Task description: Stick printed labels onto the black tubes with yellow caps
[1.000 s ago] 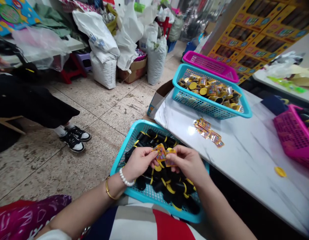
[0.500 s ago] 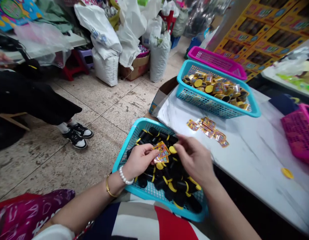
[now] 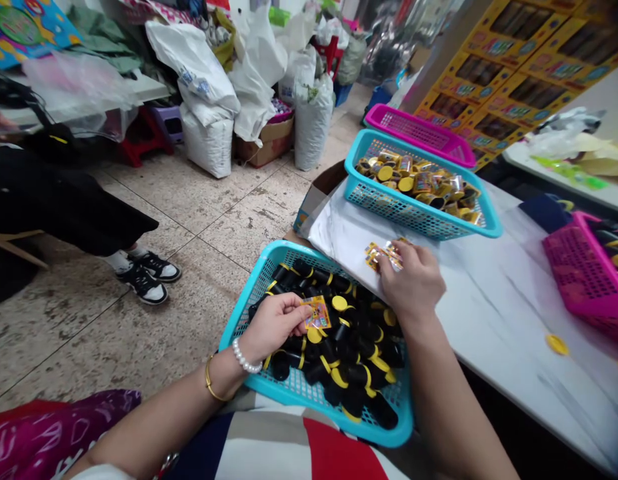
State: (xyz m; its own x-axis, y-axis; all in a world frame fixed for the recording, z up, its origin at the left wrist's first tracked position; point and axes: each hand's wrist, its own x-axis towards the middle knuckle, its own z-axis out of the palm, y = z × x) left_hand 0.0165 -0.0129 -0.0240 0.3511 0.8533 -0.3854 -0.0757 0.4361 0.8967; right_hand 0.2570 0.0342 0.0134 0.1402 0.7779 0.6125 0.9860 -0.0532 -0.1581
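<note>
Left hand: mine (image 3: 276, 327) is over the near blue basket, thumb and fingers pinching a shiny printed piece (image 3: 317, 313), mostly yellow with other colours on it.
Right hand: that one (image 3: 413, 280) is over at the table's edge, fingers curled down onto the loose printed pieces (image 3: 373, 257). Can't tell if it's actually got one pinched, the fingertips are partly hidden.
Near blue basket: it (image 3: 276, 248) sits right by the table's long edge, with a pretty chaotic heap of black tubes (image 3: 333, 357) and yellow caps (image 3: 339, 303) inside, lying every which way.
Table: white marble-look top (image 3: 489, 313), loose pieces bunched near that same edge, between the two blue baskets.
Far blue basket: up at the table's far end (image 3: 409, 215), loaded with yellow wrapped tubes (image 3: 426, 181). There's a magenta tray (image 3: 419, 127) just behind it.
Right side of table: magenta basket (image 3: 583, 273) with more black and yellow stuff in it, plus a lone yellow piece (image 3: 557, 345) on the tabletop near it.
Background: stacked yellow boxes (image 3: 493, 73), white sacks (image 3: 209, 133) on the floor, and a seated person off to the left, black-and-white shoes (image 3: 146, 283) showing.
</note>
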